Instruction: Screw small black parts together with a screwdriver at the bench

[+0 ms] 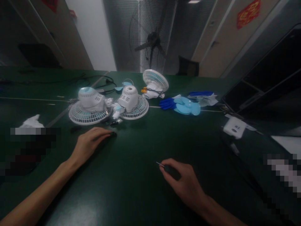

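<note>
dark green tabletop (136,153), white plastic caged fan heads (129,99) behind | left hand (88,142): pinching small black piece (114,134) near fan heads | right hand (184,180): grasping dark-handled screwdriver (167,169), thin metal shaft outward

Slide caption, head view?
Right hand with thin-shafted tool, left hand at small dark part near white fans.

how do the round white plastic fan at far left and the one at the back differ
Pose: the round white plastic fan at far left lies cage-down on the green table, while the white plastic fan at the back has its cage tilted and raised. Cable: a dark cable crosses the back fan's body; none shows across the left fan's housing. Both have slotted cages with light blue showing.
</note>
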Tool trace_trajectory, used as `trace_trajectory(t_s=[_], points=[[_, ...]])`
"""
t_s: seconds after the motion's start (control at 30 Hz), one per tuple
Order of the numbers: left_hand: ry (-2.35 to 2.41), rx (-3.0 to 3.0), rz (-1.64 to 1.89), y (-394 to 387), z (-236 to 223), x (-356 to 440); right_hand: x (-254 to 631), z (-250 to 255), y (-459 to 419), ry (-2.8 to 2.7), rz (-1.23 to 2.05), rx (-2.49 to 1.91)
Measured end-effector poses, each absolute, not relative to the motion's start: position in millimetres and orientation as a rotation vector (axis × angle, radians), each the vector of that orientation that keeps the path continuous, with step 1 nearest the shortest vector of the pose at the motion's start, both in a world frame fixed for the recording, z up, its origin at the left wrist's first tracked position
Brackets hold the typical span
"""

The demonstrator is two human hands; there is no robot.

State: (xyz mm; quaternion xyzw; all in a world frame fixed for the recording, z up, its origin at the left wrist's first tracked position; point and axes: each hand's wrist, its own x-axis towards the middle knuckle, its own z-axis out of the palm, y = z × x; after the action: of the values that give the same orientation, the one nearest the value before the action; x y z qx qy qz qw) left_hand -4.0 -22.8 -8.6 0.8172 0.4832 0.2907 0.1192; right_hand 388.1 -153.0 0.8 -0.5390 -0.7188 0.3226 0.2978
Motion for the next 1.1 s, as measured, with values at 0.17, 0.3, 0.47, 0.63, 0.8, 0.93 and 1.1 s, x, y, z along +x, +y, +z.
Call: trace_trajectory(t_s=[0.17,0.3,0.47,0.63,0.8,0.93,1.1], points=[[1.369,2.402,0.846,-18.7,-10.2,-2.0,387.4,1.7,-152.4,-1.902,0.870,-1.434],[1.368,2.373,0.851,-20.6,-6.5,0.9,388.9,-0.1,-153.5,-1.911,0.872,-1.444],[1.359,2.361,0.859,-24.8,-3.6,2.2,389.0,0.0,-153.3,-1.923,0.865,-1.443],[1.343,2.352,0.824,-25.6,-1.3,3.9,387.7,3.4,-153.0,-1.924,0.860,-1.444],[1.356,2.296,0.791,-24.4,3.8,6.5,387.4,2.8,-153.8,-1.929,0.861,-1.444],[1.339,2.357,0.761,-25.5,2.5,6.3,388.1,2.9,-154.4,-1.933,0.860,-1.452],[1.254,2.509,0.731,-27.0,-4.1,3.5,388.5,5.0,-154.7,-1.945,0.866,-1.439]])
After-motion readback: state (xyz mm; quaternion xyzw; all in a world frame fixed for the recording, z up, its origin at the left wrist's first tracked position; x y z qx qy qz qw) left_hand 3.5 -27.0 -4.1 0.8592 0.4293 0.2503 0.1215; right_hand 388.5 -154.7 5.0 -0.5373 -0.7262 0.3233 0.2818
